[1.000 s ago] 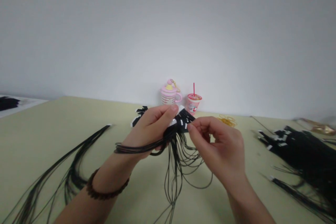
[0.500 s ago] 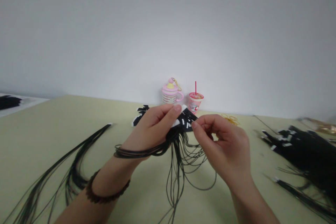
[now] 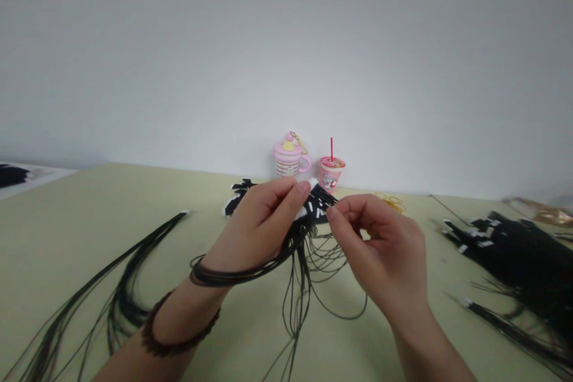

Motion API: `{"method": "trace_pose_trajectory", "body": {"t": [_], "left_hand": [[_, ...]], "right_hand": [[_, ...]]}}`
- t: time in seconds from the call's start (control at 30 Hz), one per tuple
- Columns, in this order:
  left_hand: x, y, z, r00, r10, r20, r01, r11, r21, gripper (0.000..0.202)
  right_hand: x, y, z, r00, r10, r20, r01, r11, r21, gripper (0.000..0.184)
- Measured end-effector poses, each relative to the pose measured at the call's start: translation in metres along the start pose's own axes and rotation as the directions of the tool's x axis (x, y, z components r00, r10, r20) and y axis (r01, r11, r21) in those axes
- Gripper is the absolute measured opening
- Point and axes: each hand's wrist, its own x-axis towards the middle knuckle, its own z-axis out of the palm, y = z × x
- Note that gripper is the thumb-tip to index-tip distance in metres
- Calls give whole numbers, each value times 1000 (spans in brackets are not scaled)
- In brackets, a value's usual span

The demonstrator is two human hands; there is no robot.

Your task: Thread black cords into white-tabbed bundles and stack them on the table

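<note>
My left hand [image 3: 257, 224] is closed around a bundle of thin black cords [image 3: 301, 256]. Some cords loop back over the wrist, and others hang in loose loops below the fingers. To the right, my right hand [image 3: 380, 245] has its thumb and forefinger pinched together close to the bundle. What sits in that pinch is too small to make out. Behind both hands lies a pile of black pieces with white ends [image 3: 319, 200], partly hidden by the fingers.
Black cords with a white tip [image 3: 154, 242] lie at left. A large pile of black cords [image 3: 514, 253] lies at right, with a smaller bundle [image 3: 496, 322] before it. A pink cup-shaped trinket [image 3: 286, 161], a small cup with a straw [image 3: 332, 173] and yellow bands [image 3: 391, 202] stand along the wall.
The view has shifted slightly, so the things on the table appear a little further left. The cords over my left wrist have slid down a little. Both hands keep nearly the same pose.
</note>
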Motion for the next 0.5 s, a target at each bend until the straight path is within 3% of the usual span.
{"method": "trace_pose_trajectory", "body": {"t": [0.5], "left_hand": [[1, 2, 3, 995, 80, -54, -76, 995, 67, 34]], "right_hand": [[2, -1, 1, 999, 38, -34, -37, 999, 35, 8]]}}
